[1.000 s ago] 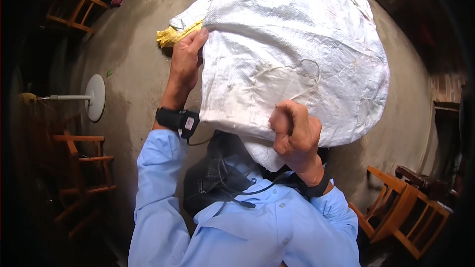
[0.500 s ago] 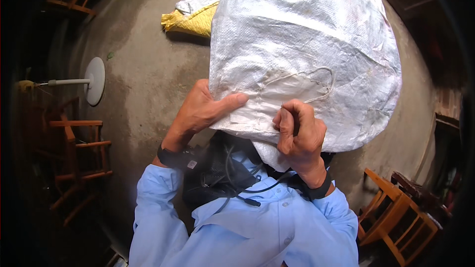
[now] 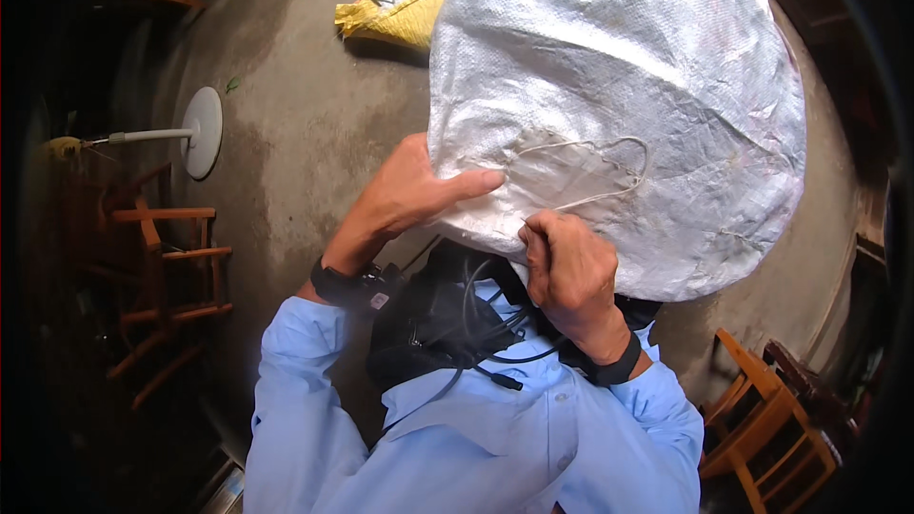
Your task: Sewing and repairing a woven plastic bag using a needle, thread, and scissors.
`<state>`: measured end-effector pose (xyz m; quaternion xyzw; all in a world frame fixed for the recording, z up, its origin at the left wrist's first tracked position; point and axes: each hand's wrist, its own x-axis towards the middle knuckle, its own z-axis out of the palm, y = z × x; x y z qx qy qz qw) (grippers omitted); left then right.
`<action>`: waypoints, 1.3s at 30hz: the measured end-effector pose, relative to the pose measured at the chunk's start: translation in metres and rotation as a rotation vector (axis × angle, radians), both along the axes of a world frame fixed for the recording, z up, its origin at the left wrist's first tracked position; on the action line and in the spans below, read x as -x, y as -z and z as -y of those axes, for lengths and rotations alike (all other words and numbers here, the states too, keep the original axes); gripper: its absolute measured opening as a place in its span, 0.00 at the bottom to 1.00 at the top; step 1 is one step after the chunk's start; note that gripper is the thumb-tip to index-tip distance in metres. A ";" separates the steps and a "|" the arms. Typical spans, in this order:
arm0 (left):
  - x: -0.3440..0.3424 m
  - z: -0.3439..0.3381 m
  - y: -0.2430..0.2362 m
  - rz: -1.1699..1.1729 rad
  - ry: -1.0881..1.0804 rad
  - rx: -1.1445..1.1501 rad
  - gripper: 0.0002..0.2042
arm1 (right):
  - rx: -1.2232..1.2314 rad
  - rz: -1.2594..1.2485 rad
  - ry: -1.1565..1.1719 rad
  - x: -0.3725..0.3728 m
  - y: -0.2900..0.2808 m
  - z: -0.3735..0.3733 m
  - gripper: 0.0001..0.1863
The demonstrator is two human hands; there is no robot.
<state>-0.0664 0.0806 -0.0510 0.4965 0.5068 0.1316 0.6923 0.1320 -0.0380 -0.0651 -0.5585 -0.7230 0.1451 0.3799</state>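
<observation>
A large white woven plastic sack (image 3: 609,57) spreads out in front of me. My left hand (image 3: 414,186) grips its near left edge, thumb flat on top and fingers underneath. A pale patch (image 3: 571,171) lies on the sack, with small stitches along its far and right side. From there a light cord (image 3: 643,167) loops round and back to the fingertips of my right hand (image 3: 571,266). That hand is closed in a pinch at the sack's near edge, right of the left thumb. Whatever sits between its fingertips is too small or hidden to tell.
Beyond the sack, a yellow and white sack (image 3: 400,14) lies on the concrete floor (image 3: 295,95). A fan's round white base (image 3: 203,133) is at the left. Wooden chairs stand at the left (image 3: 171,257) and lower right (image 3: 762,428). Black cables (image 3: 476,324) hang at my chest.
The whole view has shifted, so the sack and chairs appear farther right. My right hand has moved slightly left and down toward the sack's near edge, its fingers turned more downward. My left hand keeps its grip.
</observation>
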 end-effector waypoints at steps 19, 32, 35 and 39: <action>0.021 0.043 0.020 0.211 0.000 -0.084 0.31 | 0.206 -0.069 -0.144 -0.013 -0.039 -0.021 0.13; 0.027 0.044 0.026 0.250 0.076 -0.150 0.32 | 0.046 0.203 -0.223 0.002 -0.020 -0.056 0.09; 0.032 0.045 0.026 0.215 0.116 -0.103 0.36 | -0.012 0.194 -0.173 0.003 -0.015 -0.062 0.08; 0.035 0.047 0.027 0.214 0.126 -0.054 0.39 | -0.047 0.168 -0.170 0.001 -0.011 -0.063 0.08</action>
